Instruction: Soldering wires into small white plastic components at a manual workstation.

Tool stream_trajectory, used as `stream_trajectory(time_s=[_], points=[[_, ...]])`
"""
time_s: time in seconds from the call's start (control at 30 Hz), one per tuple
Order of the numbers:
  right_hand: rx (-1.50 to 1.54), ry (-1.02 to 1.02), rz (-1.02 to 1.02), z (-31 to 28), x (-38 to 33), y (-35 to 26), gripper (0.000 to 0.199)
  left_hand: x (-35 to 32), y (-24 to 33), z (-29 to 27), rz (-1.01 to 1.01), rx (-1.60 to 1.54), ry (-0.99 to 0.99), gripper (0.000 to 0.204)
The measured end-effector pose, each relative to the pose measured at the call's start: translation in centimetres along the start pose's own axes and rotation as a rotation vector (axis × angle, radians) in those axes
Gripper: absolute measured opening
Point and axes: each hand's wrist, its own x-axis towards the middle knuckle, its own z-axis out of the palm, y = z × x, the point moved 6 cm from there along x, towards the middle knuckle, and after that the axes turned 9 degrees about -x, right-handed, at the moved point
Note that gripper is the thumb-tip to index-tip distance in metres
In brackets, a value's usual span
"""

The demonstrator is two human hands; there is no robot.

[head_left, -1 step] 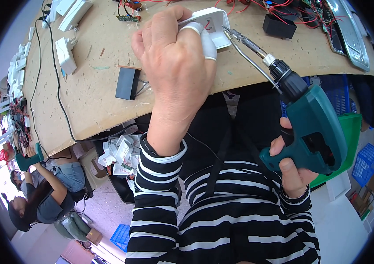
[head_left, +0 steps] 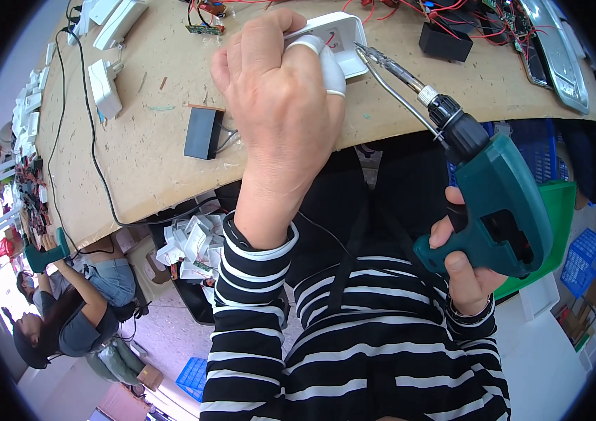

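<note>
My left hand (head_left: 280, 91) is closed round a white plastic housing (head_left: 355, 35) at the table's near edge, with white cots on some of its fingers. Inside the housing a small red wire shows; my hand hides the rest. My right hand (head_left: 463, 270) grips a green pistol-shaped soldering gun (head_left: 505, 186) by its handle. The gun's metal tip and curved feed tube point up and left, close to the housing's right edge; whether the tip touches it I cannot tell. A black box-shaped part (head_left: 202, 133) with grey leads lies left of my left wrist.
White plug adapters (head_left: 105, 88) and a black cable (head_left: 89, 105) lie on the left of the table (head_left: 150, 168). Red wires, circuit boards and another black box (head_left: 445, 42) sit at the far right. Below stands a bin of white casings (head_left: 196, 242). A co-worker (head_left: 94, 316) holds a similar tool.
</note>
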Motion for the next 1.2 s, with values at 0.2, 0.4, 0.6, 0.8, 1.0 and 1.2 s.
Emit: stream_trajectory(time_s=[0.2,0.4,0.6,0.8,1.0,1.2], points=[[-0.025,-0.024,-0.029,0.2,0.4,0.0,0.063,0.4,1.5,-0.3,0.102,0.186,-0.049,0.009],[-0.048,-0.068,-0.015,0.6,0.7,0.1,0.065,0.2,1.4,-0.2,0.106,0.202,-0.06,0.008],[-0.122,-0.153,-0.064,1.0,1.2,0.2,0.063,0.1,1.4,-0.3,0.121,0.2,-0.05,0.008],[-0.18,-0.174,-0.066,1.5,1.7,0.1,0.063,0.1,1.5,-0.3,0.119,0.198,-0.051,0.008],[-0.165,-0.115,-0.065,1.6,2.1,0.1,0.063,0.1,1.4,-0.3,0.116,0.188,-0.046,0.009],[-0.151,-0.116,-0.044,1.7,2.3,0.1,0.061,0.0,1.4,-0.3,0.116,0.195,-0.037,0.01]])
